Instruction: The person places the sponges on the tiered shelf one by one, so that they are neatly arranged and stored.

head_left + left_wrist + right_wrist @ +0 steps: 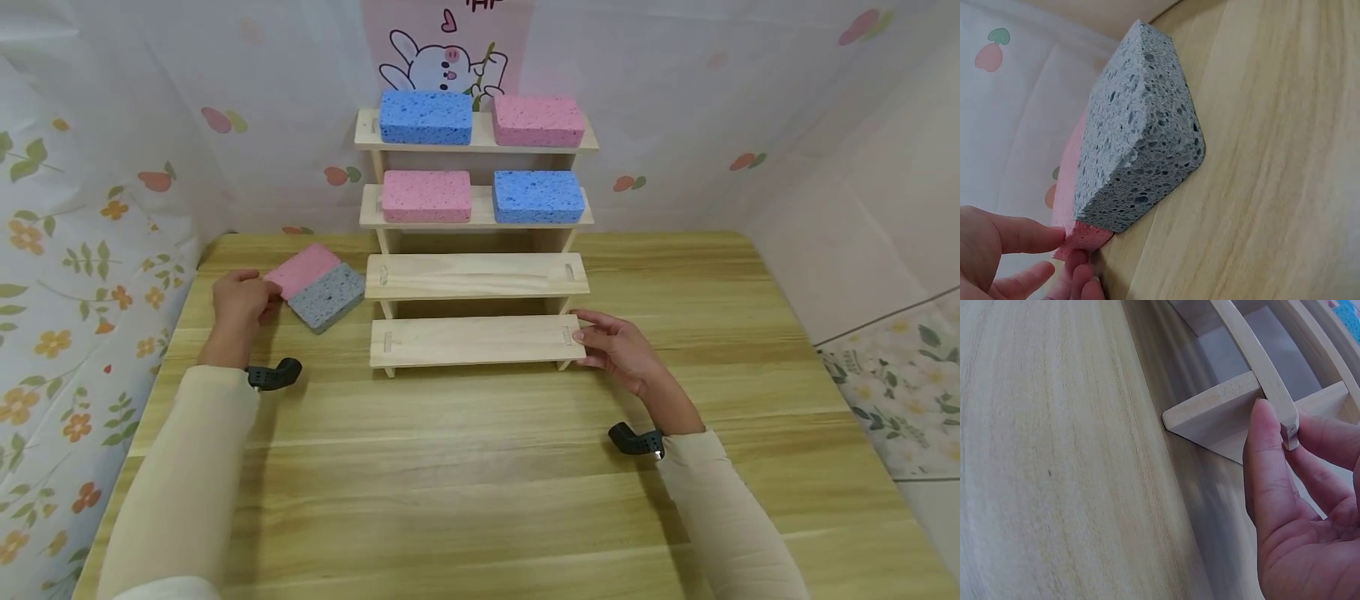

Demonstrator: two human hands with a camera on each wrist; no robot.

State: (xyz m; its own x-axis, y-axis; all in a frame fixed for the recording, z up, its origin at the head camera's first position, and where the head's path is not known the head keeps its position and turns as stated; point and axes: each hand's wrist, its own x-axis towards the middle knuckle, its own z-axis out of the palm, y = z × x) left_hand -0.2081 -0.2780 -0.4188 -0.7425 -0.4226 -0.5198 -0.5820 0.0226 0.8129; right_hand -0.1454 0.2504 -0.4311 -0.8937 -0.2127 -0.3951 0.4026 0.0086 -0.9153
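Note:
My left hand is at the left of the table and pinches the near corner of a pink sponge. Against that sponge lies a grey sponge, which covers part of it in the left wrist view. On the right, my right hand grips the end of the lowest board of a four-tier wooden shelf. The right wrist view shows thumb and fingers on either face of the board's end.
The top tier bears a blue sponge and a pink sponge. Below them sit another pink sponge and another blue sponge. A patterned cloth hangs behind the wooden table.

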